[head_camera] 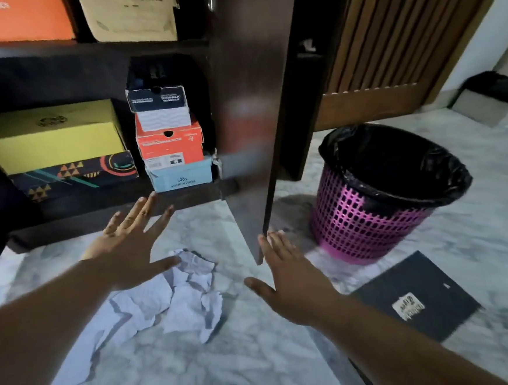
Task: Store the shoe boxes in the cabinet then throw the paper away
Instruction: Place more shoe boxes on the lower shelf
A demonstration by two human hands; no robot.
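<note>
Paper (175,295) lies under the left hand's (129,247) spread fingers (144,210).

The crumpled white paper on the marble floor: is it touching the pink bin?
Apart. The head view shows a wide stretch of bare marble floor between the crumpled white paper and the pink plastic mesh bin.

Crumpled paper (176,301), glossy marble floor (259,359)
</note>
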